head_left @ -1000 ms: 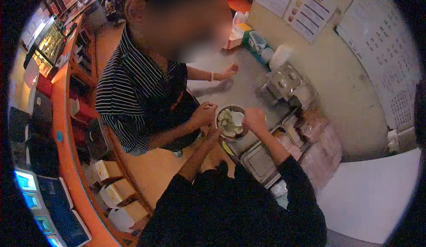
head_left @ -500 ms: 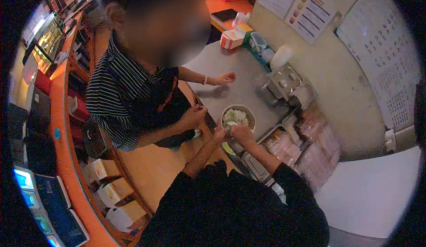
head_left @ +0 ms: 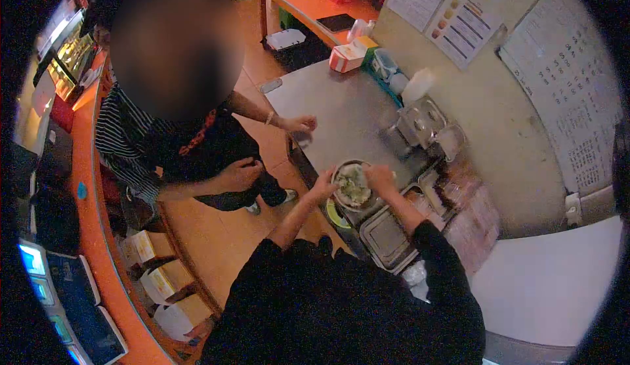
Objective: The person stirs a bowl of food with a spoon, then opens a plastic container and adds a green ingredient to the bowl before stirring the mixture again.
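A round bowl (head_left: pixel 356 210) stands on the metal counter in front of me, filled with pale white and greenish food (head_left: pixel 353 186). My left hand (head_left: pixel 321 188) grips the bowl's left rim. Over the right side of the bowl, my right hand (head_left: pixel 379 178) is closed with its fingers pressed together. Whatever it may hold is hidden and blurred. Just below the bowl lies a rectangular metal tray lid (head_left: pixel 385 237). A yellow-green rounded item (head_left: pixel 336 215) sits by the counter edge under my left wrist.
Across the counter corner stands another person in a striped sleeve (head_left: pixel 121 148), one hand (head_left: pixel 302 126) above the metal counter (head_left: pixel 321 96). Metal containers (head_left: pixel 420 121), plastic-wrapped packs (head_left: pixel 469 224) and an orange-white box (head_left: pixel 348 56) line the wall side. Cartons (head_left: pixel 167 279) fill a low shelf at left.
My right hand has moved from the bowl's near edge to its right side, and my left hand to its left rim. The other person has shifted left, drawing their hands back.
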Tool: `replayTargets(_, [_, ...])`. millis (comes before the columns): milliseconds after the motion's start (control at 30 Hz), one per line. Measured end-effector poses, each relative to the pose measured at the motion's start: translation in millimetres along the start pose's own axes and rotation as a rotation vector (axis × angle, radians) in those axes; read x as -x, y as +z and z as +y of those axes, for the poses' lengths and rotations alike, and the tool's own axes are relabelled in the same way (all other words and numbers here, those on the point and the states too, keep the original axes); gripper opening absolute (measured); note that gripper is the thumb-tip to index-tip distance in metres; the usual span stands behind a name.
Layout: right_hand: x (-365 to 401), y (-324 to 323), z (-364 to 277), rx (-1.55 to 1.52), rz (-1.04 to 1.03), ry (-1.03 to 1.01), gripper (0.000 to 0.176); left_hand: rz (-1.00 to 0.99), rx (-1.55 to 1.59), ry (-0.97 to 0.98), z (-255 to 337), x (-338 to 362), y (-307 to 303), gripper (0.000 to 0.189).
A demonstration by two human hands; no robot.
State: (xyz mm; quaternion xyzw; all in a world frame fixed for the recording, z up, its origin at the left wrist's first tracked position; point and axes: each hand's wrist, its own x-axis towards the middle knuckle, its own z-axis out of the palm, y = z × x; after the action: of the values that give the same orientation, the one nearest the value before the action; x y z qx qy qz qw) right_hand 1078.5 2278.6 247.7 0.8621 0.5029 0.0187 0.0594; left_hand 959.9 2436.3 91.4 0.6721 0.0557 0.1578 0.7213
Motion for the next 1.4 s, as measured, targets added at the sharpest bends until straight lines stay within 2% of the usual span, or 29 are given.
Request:
replayTargets(100, [6,13,-1,0.008,-0.045,-0.182,0.041,-0.13,-0.051,-0.026,54,-7,-9,0.051])
replayTargets(133, [12,15,-2,-0.046,-0.036,-0.244,0.049,-0.111,0.126,-0.07,66,-5,-12,0.05])
replayTargets(167, [23,11,-8,-0.052,-0.037,-0.238,0.049,-0.095,0.302,-0.115,74,-4,-14,0.048])
replayTargets(200, [39,1,-15,-0.081,0.057,-0.226,0.052,-0.102,0.303,-0.122,77,-6,-16,0.048])
replayTargets(233, [56,-11,-21,-0.108,0.147,-0.214,0.055,-0.03,0.269,-0.249,77,-9,-16,0.049])
replayTargets(267, [70,-19,-27,-0.109,0.141,-0.208,0.055,0.042,0.234,-0.375,78,-10,-13,0.049])
replayTargets(300, [84,-26,-34,-0.132,0.064,-0.171,0.058,0.035,0.236,-0.38,58,-11,-10,0.049])
replayTargets(333, [91,-29,-38,-0.154,-0.008,-0.135,0.061,0.101,0.179,-0.315,25,-14,-8,0.048])
replayTargets(400, [97,-31,-38,-0.169,-0.014,-0.065,0.058,0.161,0.12,-0.24,28,-14,-5,0.048])
replayTargets(433, [99,-32,-36,-0.185,-0.027,-0.003,0.055,0.195,-0.205,-0.048,29,-8,-5,0.05])
replayTargets(500, [92,-37,-22,-0.19,-0.052,0.069,0.048,0.228,-0.525,0.152,23,-2,-4,0.052])
replayTargets(600, [66,-63,3,-0.213,-0.135,0.209,0.034,0.103,-0.406,0.29,29,7,-1,0.057])
replayTargets(633, [57,-70,8,-0.228,-0.19,0.281,0.028,0.037,-0.101,0.031,57,16,2,0.059])
replayTargets(667, [49,-69,10,-0.228,-0.194,0.279,0.028,-0.004,0.054,-0.096,56,20,5,0.059])
replayTargets(700, [40,-64,10,-0.193,-0.257,0.154,0.025,-0.026,0.203,-0.228,60,24,8,0.06])
replayTargets(733, [35,-59,8,-0.158,-0.319,0.03,0.025,0.027,0.302,-0.234,54,25,13,0.06])
replayTargets(767, [31,-51,0,-0.16,-0.32,0.031,0.025,0.08,0.4,-0.241,46,26,17,0.06])
replayTargets(800, [27,-40,-13,-0.081,-0.291,0.065,0.024,0.079,0.401,-0.245,58,27,19,0.06])
replayTargets(833, [22,-33,-20,0.002,-0.259,0.097,0.025,0.081,0.32,-0.144,71,28,21,0.062])
replayTargets(900, [14,-14,-22,0.008,-0.169,0.042,0.023,0.088,0.238,-0.048,59,28,22,0.063])
replayTargets(933, [13,-5,-23,0.013,-0.08,-0.009,0.022,0.185,-0.06,0.071,44,27,22,0.063])
replayTargets(1000, [13,2,-29,0.062,0.003,-0.094,0.019,0.271,-0.361,0.186,3,24,22,0.063])
replayTargets(1033, [12,4,-30,0.118,0.091,-0.179,0.017,0.276,-0.309,0.158,-13,20,23,0.061])
replayTargets(1100, [-9,33,-34,0.103,0.112,-0.114,0.016,0.278,-0.251,0.127,-4,19,26,0.06])
replayTargets(1167, [-18,38,-28,0.097,0.14,-0.057,0.016,0.148,0.296,-0.325,71,26,27,0.059])
replayTargets(1200, [-22,29,-23,0.137,0.031,-0.095,0.016,0.143,0.266,-0.276,112,31,24,0.057])
replayTargets(1233, [-25,18,-16,0.18,-0.077,-0.133,0.016,0.145,0.263,-0.262,90,27,22,0.057])
replayTargets(1300, [-14,-12,2,0.114,-0.099,-0.06,0.016,0.204,-0.078,0.021,-1,19,21,0.055])
replayTargets(1400, [8,-62,-4,-0.024,-0.14,0.019,0.017,0.249,-0.012,0.03,-50,13,24,0.058])
